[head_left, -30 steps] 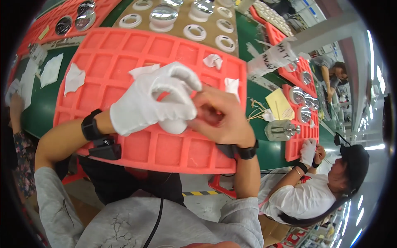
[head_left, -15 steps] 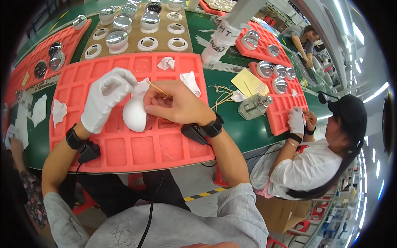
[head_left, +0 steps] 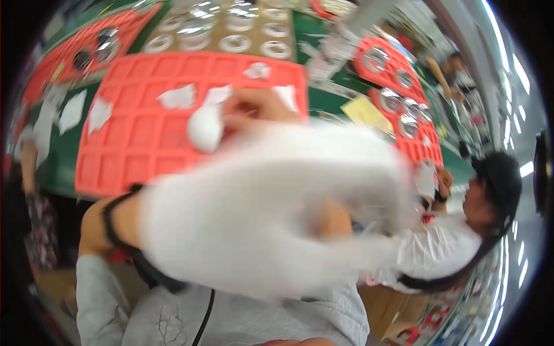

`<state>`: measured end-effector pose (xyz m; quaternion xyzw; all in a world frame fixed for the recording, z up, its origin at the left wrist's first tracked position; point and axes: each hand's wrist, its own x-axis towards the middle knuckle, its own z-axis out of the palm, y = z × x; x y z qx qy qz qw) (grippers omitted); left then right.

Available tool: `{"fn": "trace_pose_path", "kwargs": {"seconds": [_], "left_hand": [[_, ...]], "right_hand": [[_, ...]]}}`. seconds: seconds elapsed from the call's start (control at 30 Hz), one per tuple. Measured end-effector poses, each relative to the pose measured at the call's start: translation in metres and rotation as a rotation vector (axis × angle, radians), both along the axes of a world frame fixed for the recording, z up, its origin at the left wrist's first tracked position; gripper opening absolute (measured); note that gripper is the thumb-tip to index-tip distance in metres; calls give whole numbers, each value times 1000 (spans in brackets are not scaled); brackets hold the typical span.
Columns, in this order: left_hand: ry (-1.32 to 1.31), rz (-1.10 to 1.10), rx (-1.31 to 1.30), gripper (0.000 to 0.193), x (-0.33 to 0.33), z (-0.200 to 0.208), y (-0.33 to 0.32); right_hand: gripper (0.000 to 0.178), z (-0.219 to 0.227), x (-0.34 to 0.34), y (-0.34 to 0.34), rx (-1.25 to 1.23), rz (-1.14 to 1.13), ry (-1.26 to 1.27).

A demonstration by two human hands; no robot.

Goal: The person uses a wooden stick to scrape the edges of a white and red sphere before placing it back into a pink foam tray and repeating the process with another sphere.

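Note:
My left hand (head_left: 248, 225), in a white glove, is raised close to the camera and heavily smeared by motion. It covers my right forearm and the lower right of the red tray (head_left: 115, 171). Above it, my bare right hand (head_left: 254, 106) is over the tray with its fingers drawn together. A smooth white dome (head_left: 205, 130) is at those fingertips; blur hides whether they grip it or only touch it. No stick can be made out in the fingers now. White cloth pieces (head_left: 177, 97) lie on the tray around the dome.
Beyond the tray, a brown board (head_left: 254, 43) carries white rings and shiny clear globes. More red trays stand left and right, some with globes. A yellow paper (head_left: 367, 113) lies on the green table. At the right sits a co-worker in a black cap (head_left: 496, 173).
My left hand has swung up from the tray toward the camera and to the right. The view has shifted. The wooden stick seen earlier in my right hand no longer shows.

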<state>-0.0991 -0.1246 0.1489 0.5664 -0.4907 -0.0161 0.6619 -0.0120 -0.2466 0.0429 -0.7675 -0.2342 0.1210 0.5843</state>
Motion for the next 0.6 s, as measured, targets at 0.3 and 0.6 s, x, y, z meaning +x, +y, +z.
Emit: {"fn": "trace_pose_path", "kwargs": {"seconds": [0.3,0.6], "left_hand": [[282,-218,-92,17,-31,-4,-28],[288,-82,-57,17,-34,-22,-29]], "right_hand": [[9,-14,17,-5,-83,208,-30],[10,-11,21,3,-47,213,-36]]}}
